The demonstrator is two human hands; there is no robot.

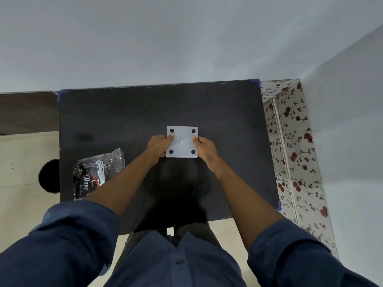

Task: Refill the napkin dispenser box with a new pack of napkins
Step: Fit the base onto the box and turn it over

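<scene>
Hands, left (158, 146) and right (204, 147), grip the white box (182, 141) mid-table (124, 112), fingers pinching its side edges. It looks light, stiff, smooth; the soft pack (97, 172) lies near, left.

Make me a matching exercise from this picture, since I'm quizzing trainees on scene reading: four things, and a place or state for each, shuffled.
Things:
1. white box
2. napkin pack
3. left hand
4. right hand

Places or states:
A. grips the box's right edge
B. lies alone, near the table's left edge
C. held between both hands
D. grips the box's left edge

Pairs: 1-C, 2-B, 3-D, 4-A
</scene>
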